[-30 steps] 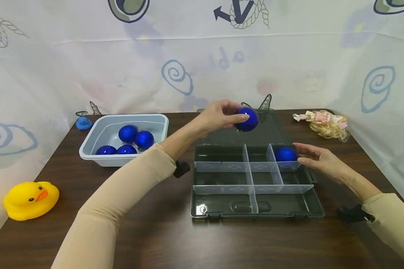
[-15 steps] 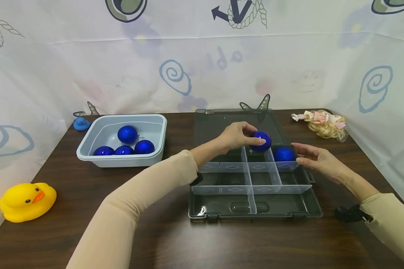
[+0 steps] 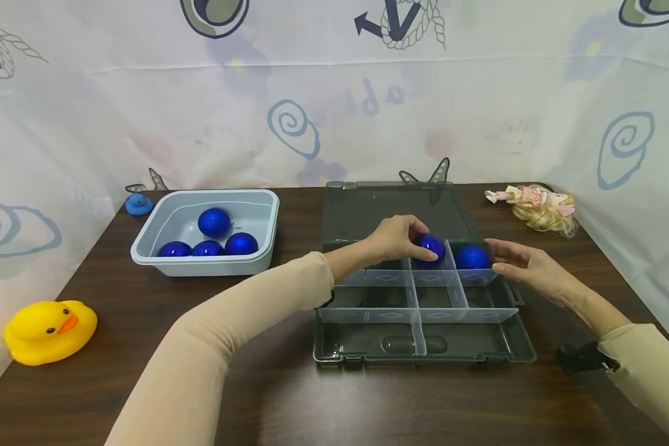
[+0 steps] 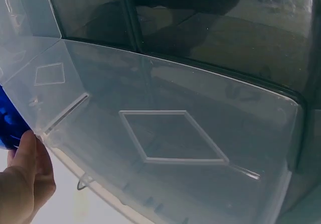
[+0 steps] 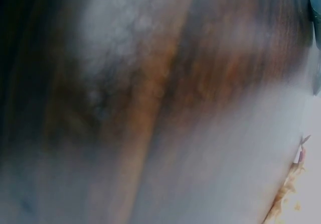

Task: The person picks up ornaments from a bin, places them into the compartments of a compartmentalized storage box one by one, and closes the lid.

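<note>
My left hand (image 3: 397, 240) pinches a shiny blue bauble (image 3: 436, 249) between thumb and fingers, low in the small back middle compartment of a dark see-through divider box (image 3: 368, 358). In the left wrist view, the hand (image 4: 26, 181) and part of the bauble (image 4: 9, 121) show at the left edge, beside a clear divider (image 4: 170, 136). A glittery blue bauble (image 3: 472, 257) lies in the back right compartment. Right beside it, my right hand (image 3: 526, 266) rests at the box's right side, fingers loosely extended. That hand is out of sight in the right wrist view.
A pale blue tray (image 3: 203, 267) at left holds several blue baubles. The box's lid (image 3: 390, 207) lies folded back behind it. Around these are a yellow rubber duck (image 3: 50, 332), a small blue duck (image 3: 138, 205) and a blond doll (image 3: 535, 201). A patterned cloth hangs behind.
My left hand has carried the bauble right and down, from above the box into the back middle compartment. One bauble in the tray has settled lower. My right hand stays in place.
</note>
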A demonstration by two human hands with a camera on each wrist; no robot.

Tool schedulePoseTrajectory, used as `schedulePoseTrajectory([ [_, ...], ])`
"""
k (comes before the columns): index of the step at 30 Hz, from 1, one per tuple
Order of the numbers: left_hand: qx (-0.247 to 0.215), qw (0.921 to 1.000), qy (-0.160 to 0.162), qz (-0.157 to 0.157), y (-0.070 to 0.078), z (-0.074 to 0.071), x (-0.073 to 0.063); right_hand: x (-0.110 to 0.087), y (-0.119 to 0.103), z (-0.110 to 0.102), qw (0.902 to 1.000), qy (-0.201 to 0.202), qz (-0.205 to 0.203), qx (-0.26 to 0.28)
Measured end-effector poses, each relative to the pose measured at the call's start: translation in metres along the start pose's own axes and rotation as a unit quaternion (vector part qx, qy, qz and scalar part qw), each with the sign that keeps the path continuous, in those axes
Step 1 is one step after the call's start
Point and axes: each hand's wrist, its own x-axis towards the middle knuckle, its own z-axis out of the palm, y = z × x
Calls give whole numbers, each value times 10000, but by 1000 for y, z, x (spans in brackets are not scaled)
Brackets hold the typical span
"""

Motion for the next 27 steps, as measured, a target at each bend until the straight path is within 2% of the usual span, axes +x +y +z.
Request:
schedulePoseTrajectory([
  [10,-248,9995,-188,-112,0,-9,-9,2,1,6,10000,-54,24,-26],
  [14,-423,9985,-310,127,3,-25,-21,1,0,9,10000,-23,-10,-55],
  [18,-848,9949,-326,430,-1,-52,-43,-2,-1,8,10000,-10,-36,-71],
  [22,-1275,9906,77,498,-22,-88,-74,-4,-1,4,9999,-4,-67,-149],
  [27,-1635,9843,660,-17,-75,-137,-111,-4,-3,2,9998,-26,-86,-160],
])
